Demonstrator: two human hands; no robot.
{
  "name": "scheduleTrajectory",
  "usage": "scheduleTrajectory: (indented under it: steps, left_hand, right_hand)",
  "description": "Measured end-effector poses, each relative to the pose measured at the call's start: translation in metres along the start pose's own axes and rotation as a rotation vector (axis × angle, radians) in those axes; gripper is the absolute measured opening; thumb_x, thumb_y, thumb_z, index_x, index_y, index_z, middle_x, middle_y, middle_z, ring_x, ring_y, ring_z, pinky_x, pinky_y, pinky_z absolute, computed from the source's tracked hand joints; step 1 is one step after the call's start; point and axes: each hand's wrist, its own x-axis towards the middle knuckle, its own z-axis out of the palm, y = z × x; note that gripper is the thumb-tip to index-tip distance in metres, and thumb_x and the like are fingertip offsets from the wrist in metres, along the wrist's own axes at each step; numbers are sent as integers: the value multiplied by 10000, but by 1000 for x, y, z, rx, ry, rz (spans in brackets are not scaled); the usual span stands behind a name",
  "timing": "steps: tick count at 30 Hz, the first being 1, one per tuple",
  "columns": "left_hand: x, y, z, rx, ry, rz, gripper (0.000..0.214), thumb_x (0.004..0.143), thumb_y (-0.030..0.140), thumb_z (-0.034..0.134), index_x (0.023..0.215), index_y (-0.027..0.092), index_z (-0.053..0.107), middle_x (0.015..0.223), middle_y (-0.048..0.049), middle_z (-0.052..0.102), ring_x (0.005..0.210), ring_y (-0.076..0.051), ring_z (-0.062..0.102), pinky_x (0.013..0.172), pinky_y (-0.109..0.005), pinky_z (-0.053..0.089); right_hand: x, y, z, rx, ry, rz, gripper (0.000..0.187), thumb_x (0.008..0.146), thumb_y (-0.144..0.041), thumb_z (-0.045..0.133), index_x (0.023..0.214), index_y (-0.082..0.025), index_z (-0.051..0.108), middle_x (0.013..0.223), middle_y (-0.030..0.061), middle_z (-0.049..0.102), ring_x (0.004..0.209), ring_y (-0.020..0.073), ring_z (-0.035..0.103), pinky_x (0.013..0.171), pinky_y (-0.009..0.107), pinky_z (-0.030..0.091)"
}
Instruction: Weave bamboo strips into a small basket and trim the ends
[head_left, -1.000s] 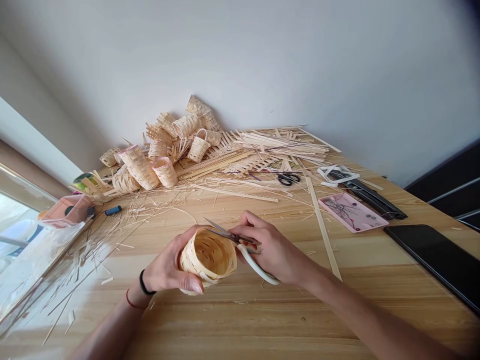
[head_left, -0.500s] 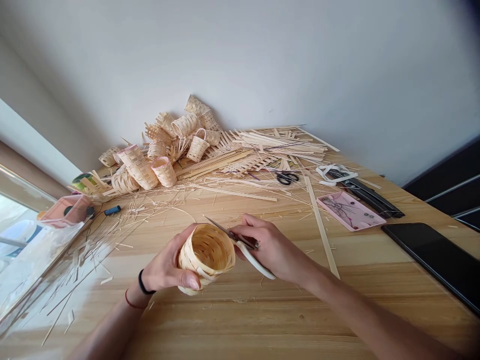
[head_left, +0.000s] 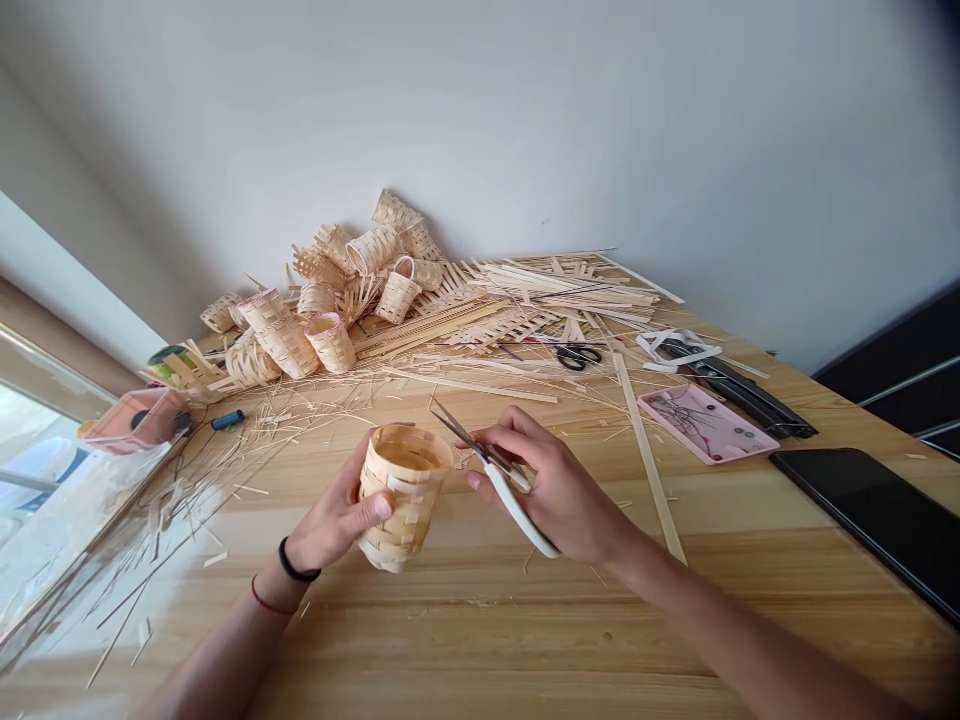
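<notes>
My left hand (head_left: 330, 525) grips a small woven bamboo basket (head_left: 401, 495), held nearly upright above the wooden table (head_left: 525, 640), thumb across its side. My right hand (head_left: 551, 490) is closed round white-handled scissors (head_left: 487, 470). Their blades are slightly apart and point up and left, just right of the basket's rim without touching it.
A heap of small woven baskets (head_left: 330, 300) and bamboo strips (head_left: 525, 300) lies at the back by the wall. Black scissors (head_left: 577, 355), a pink tray (head_left: 705, 422), a black stapler (head_left: 739, 390) and a dark phone (head_left: 885, 520) sit to the right. Slivers and a pink box (head_left: 139, 418) lie left.
My left hand has turned the basket from facing me with its opening to nearly upright. The scissors have lifted off the rim and moved slightly right.
</notes>
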Motion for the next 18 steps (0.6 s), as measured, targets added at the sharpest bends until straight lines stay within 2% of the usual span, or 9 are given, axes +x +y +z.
scheduleTrajectory:
  steps: [3,6,11,14,18]
  left_hand:
    - [0,-5,-3,-13,95,-55,901,875,644,752,1619,267,410,1344,-157,706,1074,-331,723,983,-473,543]
    - [2,-7,-4,-25,149,-78,903,892,590,763,1646,297,361,1384,-147,694,1108,-331,722,1024,-478,535]
    - [3,-8,-1,-19,114,-88,811,889,557,780,1588,283,471,1513,-154,626,1300,-372,642,1091,-500,502]
    - [5,-7,0,33,120,-91,772,866,623,772,1485,203,583,1410,-176,694,1256,-380,662,1049,-496,523]
    - [6,-5,1,58,117,-98,757,865,642,760,1439,175,603,1377,-176,714,1238,-376,670,1041,-489,522]
  right_hand:
    - [-2,-1,1,48,-2,-23,280,924,-208,745,1202,-238,722,937,1,517,772,157,573,716,287,531]
    - [-4,-2,1,89,-29,-53,465,927,-198,739,1378,-285,664,953,-4,510,803,159,577,782,309,548]
    - [-7,-4,1,107,-164,-68,541,927,-195,746,1443,-323,645,994,9,529,886,173,595,848,323,554]
    - [-7,-4,0,97,-168,-67,533,930,-200,743,1442,-312,650,991,10,523,883,173,589,867,333,548]
    - [-7,-2,0,94,-176,-62,528,926,-207,748,1433,-317,651,985,6,511,867,166,585,856,330,552]
